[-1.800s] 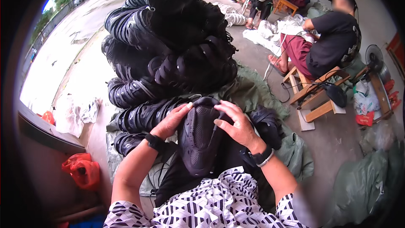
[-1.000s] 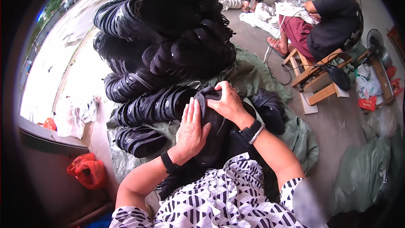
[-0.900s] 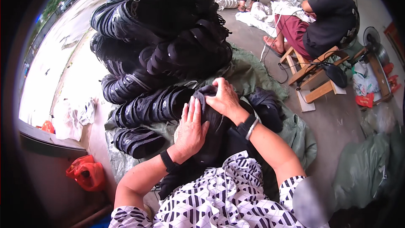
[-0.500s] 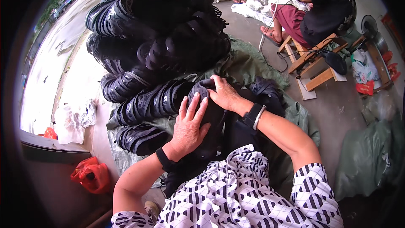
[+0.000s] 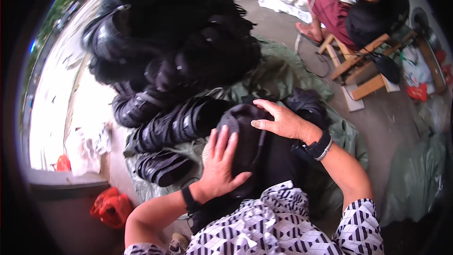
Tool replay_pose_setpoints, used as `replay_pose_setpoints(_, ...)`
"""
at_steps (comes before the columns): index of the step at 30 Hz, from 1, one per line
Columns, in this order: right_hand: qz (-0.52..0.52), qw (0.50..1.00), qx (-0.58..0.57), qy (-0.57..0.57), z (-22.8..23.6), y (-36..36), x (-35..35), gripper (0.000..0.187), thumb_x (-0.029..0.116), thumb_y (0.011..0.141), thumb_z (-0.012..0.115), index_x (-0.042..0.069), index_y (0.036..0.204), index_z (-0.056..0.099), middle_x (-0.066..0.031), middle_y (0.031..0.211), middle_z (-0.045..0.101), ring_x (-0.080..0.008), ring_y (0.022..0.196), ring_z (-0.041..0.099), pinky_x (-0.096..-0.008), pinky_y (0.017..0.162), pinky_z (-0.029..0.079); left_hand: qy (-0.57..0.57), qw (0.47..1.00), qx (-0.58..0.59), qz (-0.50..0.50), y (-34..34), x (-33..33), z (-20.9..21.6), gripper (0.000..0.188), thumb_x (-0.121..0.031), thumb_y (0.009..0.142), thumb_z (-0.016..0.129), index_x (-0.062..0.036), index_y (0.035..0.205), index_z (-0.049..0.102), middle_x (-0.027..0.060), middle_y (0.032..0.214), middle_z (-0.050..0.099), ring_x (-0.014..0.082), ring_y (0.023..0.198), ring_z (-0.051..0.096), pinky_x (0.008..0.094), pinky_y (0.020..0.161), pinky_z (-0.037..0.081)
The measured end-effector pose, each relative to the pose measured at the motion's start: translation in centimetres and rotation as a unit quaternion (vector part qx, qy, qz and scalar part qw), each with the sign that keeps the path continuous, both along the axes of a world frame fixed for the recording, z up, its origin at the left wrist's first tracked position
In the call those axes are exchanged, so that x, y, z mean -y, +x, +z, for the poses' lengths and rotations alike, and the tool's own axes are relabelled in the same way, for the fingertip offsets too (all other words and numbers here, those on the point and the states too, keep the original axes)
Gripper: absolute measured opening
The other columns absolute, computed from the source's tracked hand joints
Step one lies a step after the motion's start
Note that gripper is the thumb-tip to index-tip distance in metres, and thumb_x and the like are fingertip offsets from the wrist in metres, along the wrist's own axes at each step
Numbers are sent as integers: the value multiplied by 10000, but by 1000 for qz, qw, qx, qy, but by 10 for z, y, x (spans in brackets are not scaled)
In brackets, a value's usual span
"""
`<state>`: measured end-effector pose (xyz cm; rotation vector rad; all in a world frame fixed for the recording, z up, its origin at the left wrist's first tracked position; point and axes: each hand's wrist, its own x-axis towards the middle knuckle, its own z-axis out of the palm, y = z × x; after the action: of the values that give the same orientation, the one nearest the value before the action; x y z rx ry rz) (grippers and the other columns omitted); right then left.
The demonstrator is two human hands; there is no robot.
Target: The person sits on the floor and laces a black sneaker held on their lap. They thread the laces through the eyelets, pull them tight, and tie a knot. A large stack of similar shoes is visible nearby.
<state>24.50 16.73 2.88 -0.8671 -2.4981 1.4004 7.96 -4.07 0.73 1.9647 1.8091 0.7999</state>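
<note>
A dark cap (image 5: 243, 118) with a rounded top lies in front of me, over black cloth on my lap. My left hand (image 5: 219, 163) rests flat along its left side, fingers stretched and thumb apart. At the cap's upper right is my right hand (image 5: 290, 123), thumb and forefinger spread, the fingertips at or just above the fabric; contact is hard to tell. Left of the cap lies a row of nested black caps (image 5: 188, 119), with a shorter row (image 5: 163, 167) below it. Behind them rises a tall pile of similar black caps (image 5: 179, 33).
Green plastic sheeting (image 5: 302, 68) spreads under the pile. At the far right a person (image 5: 377, 9) sits by a wooden stool (image 5: 361, 73), handling white material. A red bag (image 5: 112, 207) stands at left, near white plastic bags (image 5: 85, 148). A green sack (image 5: 415, 179) lies at right.
My right hand has let go of the cap's upper edge and moved right, its fingers opening. My left hand stays on the cap's left side. The view has shifted slightly.
</note>
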Motion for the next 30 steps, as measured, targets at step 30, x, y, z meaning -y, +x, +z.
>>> replay_pose_setpoints(30,-47,983,93,153,-217,88,-113,335,56,730,623,31,1062,662,-143,1055,655,-310,966,641,-358,841,502,-32,805,479,349,-77,28,-85,679,-114,847,682,-27,1434,353,171,1438,401,268,1328,394,369,1116,310)
